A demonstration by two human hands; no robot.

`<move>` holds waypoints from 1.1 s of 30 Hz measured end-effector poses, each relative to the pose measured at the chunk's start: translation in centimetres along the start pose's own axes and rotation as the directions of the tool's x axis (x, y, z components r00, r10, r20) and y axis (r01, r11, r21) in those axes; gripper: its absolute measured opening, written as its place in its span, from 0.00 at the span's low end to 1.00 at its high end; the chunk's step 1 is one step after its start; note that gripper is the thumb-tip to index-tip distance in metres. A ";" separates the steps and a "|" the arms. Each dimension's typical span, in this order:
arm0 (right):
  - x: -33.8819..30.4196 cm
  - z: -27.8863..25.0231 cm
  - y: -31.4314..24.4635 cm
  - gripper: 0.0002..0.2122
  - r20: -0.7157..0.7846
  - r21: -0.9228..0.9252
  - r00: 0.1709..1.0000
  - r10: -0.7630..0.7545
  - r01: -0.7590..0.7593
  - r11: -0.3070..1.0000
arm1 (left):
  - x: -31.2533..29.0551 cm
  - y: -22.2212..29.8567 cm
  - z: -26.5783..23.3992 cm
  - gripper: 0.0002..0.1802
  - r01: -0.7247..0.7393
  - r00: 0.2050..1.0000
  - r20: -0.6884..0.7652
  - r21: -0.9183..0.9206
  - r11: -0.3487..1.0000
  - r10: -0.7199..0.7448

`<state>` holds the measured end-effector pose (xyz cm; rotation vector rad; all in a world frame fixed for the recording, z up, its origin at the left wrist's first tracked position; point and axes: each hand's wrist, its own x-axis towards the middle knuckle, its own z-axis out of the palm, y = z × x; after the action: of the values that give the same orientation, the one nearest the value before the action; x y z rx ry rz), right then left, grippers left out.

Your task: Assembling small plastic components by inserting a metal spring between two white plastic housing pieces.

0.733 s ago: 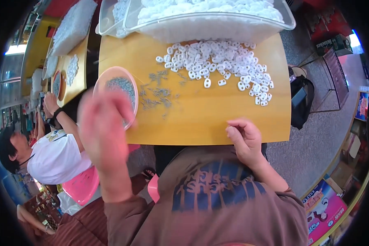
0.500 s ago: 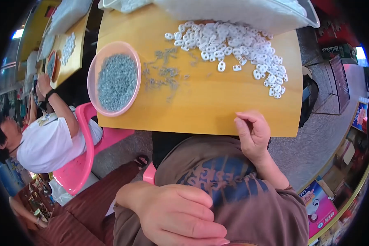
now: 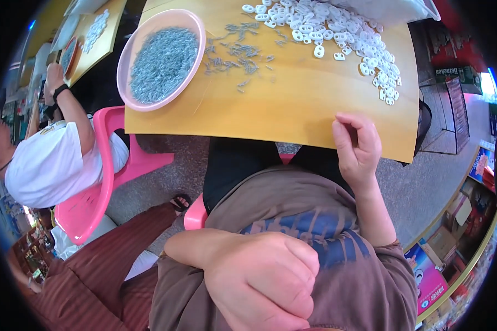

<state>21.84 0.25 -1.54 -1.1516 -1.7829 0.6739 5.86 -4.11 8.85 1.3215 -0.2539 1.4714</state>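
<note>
So, bowl (image 3: 126,83): round, pink
tabs (image 3: 337,27): white, two-holed
My left hand (image 3: 268,276): curled, contents hidden
My right hand (image 3: 360,146): half-curled, grip unclear

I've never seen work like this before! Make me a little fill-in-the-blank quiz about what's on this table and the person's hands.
1. The bowl holding small grey pieces is coloured ____.
2. The flat white pieces in clear view have ____ holes each.
3. On the table, the white pieces lie to the ____ of the loose grey ones.
4. The hand in front of the brown shirt is the person's ____ one.

Missing words: pink; two; right; left.
</note>
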 end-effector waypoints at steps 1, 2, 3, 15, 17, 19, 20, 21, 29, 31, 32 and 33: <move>-0.1 0.0 0.0 0.05 -0.004 0.005 1.000 -0.011 0.012 1.000 | -0.1 0.1 0.4 0.14 -0.022 0.999 0.030 -0.056 0.998 0.024; -0.3 -0.1 0.2 0.05 0.006 0.025 1.000 0.025 -0.025 0.999 | -0.4 0.3 1.0 0.14 -0.023 0.999 0.036 -0.053 0.998 0.025; -0.5 -0.1 0.2 0.04 0.016 0.045 0.998 0.061 -0.062 0.997 | -0.6 0.5 1.6 0.14 -0.010 1.000 0.021 -0.031 0.999 0.011; -0.7 -0.7 -0.4 0.05 -0.011 0.069 1.000 -0.012 0.013 0.998 | -5.2 3.5 4.2 0.14 0.420 0.907 -0.052 0.168 0.892 -0.417; -0.8 -0.8 -0.4 0.05 0.003 0.072 1.000 0.009 -0.009 0.997 | -6.1 3.1 4.5 0.12 0.551 0.820 -0.279 0.148 0.821 -0.500; -0.7 -0.7 0.0 0.05 -0.038 0.035 0.998 -0.045 0.047 0.998 | -7.0 2.4 4.2 0.12 0.684 0.713 -0.409 0.228 0.693 -0.569; -0.5 -0.6 0.1 0.05 -0.058 0.004 0.992 -0.114 0.114 0.993 | -6.9 2.1 4.5 0.09 0.756 0.605 -0.543 0.163 0.634 -0.582; -0.5 -0.6 0.1 0.05 -0.070 0.001 0.992 -0.106 0.106 0.994 | -6.9 1.8 4.2 0.08 0.820 0.480 -0.626 0.072 0.567 -0.615; 0.1 -0.9 0.8 0.06 -0.065 0.043 0.986 -0.153 0.156 0.987 | -5.3 -3.0 -1.7 0.07 0.875 0.422 -0.782 0.218 0.432 -0.460; 0.3 -0.9 0.6 0.06 -0.040 0.065 0.989 -0.145 0.147 0.987 | -4.3 -4.1 -2.9 0.07 0.889 0.421 -0.790 0.262 0.375 -0.445; 0.3 -0.8 0.6 0.06 -0.045 0.085 0.987 -0.152 0.155 0.984 | -3.9 -4.7 -3.6 0.07 0.891 0.415 -0.789 0.253 0.376 -0.452; 0.4 -0.9 0.7 0.06 -0.042 0.080 0.989 -0.145 0.148 0.986 | -3.4 -5.3 -4.5 0.06 0.869 0.493 -0.768 0.422 0.256 -0.409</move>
<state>22.86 0.86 -1.54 -0.9612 -1.7730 0.6302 6.78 -0.59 2.01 1.3139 1.4087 1.0467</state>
